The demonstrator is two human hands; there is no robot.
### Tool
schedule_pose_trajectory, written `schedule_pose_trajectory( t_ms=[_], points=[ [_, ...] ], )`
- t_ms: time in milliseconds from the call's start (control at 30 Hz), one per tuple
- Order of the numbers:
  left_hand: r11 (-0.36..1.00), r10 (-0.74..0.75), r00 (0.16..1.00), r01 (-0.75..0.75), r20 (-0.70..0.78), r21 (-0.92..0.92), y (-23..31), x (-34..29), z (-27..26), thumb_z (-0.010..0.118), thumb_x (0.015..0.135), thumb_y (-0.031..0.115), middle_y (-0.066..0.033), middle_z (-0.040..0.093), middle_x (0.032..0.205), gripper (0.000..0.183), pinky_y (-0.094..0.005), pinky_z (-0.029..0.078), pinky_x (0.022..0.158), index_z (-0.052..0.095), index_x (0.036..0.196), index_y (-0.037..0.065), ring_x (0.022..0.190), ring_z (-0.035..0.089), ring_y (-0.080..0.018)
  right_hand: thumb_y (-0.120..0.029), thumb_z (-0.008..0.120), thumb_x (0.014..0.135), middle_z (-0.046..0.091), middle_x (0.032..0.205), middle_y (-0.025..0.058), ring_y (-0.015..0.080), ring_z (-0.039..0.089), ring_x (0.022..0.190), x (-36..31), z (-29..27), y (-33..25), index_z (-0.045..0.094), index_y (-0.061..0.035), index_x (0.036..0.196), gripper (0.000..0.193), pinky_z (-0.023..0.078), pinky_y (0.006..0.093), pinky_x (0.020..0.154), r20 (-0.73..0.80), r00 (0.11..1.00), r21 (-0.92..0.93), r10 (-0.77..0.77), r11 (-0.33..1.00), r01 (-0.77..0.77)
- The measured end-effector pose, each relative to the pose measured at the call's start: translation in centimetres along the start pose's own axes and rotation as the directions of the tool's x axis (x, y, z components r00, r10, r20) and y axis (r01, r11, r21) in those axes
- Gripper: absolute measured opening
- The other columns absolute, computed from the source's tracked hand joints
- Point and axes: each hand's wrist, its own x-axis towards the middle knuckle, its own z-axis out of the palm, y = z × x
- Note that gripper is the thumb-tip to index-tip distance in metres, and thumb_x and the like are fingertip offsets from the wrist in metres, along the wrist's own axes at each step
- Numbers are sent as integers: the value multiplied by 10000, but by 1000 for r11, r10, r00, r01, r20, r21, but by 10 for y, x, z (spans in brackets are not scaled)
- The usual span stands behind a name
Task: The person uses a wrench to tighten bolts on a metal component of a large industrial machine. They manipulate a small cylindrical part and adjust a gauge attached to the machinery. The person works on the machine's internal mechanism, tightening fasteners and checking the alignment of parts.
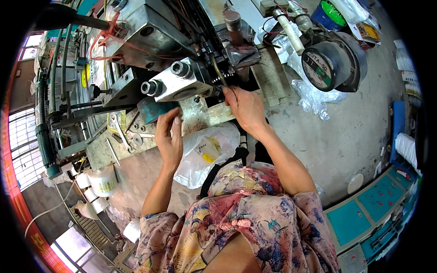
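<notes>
Grip of the right hand (248, 108) is closed, fingertips together on the lower end of a thin brass-coloured rod (218, 70); the left hand's grip (169, 139) is loose and empty, fingers bent, thumb apart.

Largest is the metal machine (145, 38), filling the upper left and centre, a red cord tied about it. Along its near side runs the stained metal worktop (101, 152). Below that edge, between the forearms, sits a white plastic bag (185, 166) with something yellow showing. Right of the machine stands a drum-shaped unit (319, 68) with a dark round face. A silver block (193, 75) with two socket-head bolts juts toward the person, and the rod slopes down just right of it, ending at the right fingers. Under the block lies a blue-green cylinder (156, 110); the left fingertips are by its right end, contact unclear. Smaller are a wrench (120, 130) and a round washer (137, 139) on the worktop.
</notes>
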Motion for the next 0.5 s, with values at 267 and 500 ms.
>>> schedule_pose_trajectory(
  t_ms=[267,500],
  points=[
    [925,-157,979,192,131,-329,-20,60,38,512,1012,108,-105,674,1134,250,-312,484,948,608,1178,-54,1066,629,-178,-353,491,1002,648,683,152,390,630,674,7,-1,6,659,-43,791,411,462,474,616,-5,998,31,69,997,-69],
    [700,-142,790,506,597,-504,15,106,45,562,976,202,-152,688,1178,362,-331,494,982,595,1248,-33,1113,653,-230,-338,517,995,648,676,176,413,638,682,14,3,4,660,-43,819,373,475,492,611,77,996,-24,56,998,-54]
  ],
)
